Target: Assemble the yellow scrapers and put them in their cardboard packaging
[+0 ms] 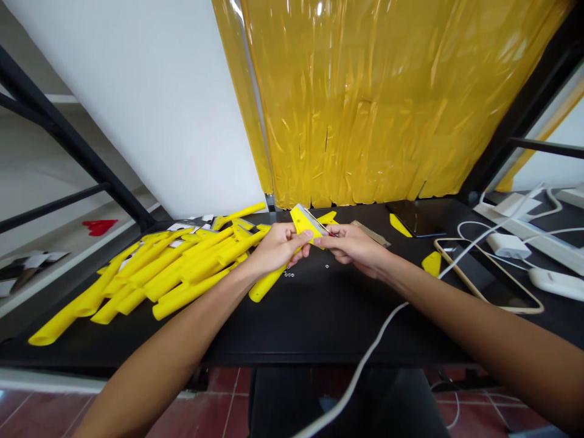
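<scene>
Just above the middle of the black table, my left hand point(283, 246) is closed around a yellow scraper point(302, 220) with a pale grey strip along its wide head. Its tube-shaped handle point(266, 287) slants down to the left beneath that hand. My right hand point(353, 246) is closed at the head's right side, its thumb meeting the left thumb there. From its fingers a thin metal tool point(312, 216) runs up along the strip; its exact kind cannot be made out. Small metal rings, perhaps nuts point(289, 275), lie on the table below the hands.
Many yellow scraper handles point(182, 267) lie heaped on the left. Loose yellow plates point(431, 264) rest to the right, beside a phone point(488, 274), a dark tablet point(415, 218) and white chargers. A white cable point(365, 359) crosses the front edge. Yellow plastic sheeting point(365, 103) hangs behind.
</scene>
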Action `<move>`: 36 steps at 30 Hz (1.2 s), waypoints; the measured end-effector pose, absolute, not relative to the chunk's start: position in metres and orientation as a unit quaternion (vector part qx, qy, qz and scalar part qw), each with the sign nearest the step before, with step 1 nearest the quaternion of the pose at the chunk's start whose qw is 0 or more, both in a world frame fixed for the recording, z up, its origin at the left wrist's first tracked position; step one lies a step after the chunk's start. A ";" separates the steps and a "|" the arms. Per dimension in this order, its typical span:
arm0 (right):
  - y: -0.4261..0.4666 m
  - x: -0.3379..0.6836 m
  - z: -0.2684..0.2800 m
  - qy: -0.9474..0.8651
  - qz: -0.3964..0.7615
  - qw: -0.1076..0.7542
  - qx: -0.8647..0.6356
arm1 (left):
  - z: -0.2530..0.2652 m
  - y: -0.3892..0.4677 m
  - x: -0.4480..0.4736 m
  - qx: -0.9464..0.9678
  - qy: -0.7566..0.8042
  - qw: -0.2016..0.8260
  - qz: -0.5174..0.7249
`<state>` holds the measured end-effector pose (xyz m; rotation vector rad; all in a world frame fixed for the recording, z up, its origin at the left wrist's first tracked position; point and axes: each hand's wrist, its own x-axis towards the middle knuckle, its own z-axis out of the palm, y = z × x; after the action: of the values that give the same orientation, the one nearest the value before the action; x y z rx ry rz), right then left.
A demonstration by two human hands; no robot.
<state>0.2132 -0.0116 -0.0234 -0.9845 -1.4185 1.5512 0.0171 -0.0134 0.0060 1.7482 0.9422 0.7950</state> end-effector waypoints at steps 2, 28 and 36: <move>-0.011 0.213 -0.024 -0.567 0.606 0.403 -0.386 | 0.005 -0.012 0.016 0.716 0.388 0.478 0.328; -0.008 0.213 -0.025 -0.420 0.691 0.454 -0.375 | -0.015 -0.019 0.020 0.890 0.309 -0.220 0.253; -0.013 0.212 -0.023 -0.411 0.733 0.415 -0.349 | -0.019 -0.025 0.021 0.872 0.307 -0.313 0.218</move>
<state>0.2117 -0.0134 -0.0235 -0.8759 -1.0322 1.8414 0.0211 -0.0255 -0.0190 3.4676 1.2215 0.8667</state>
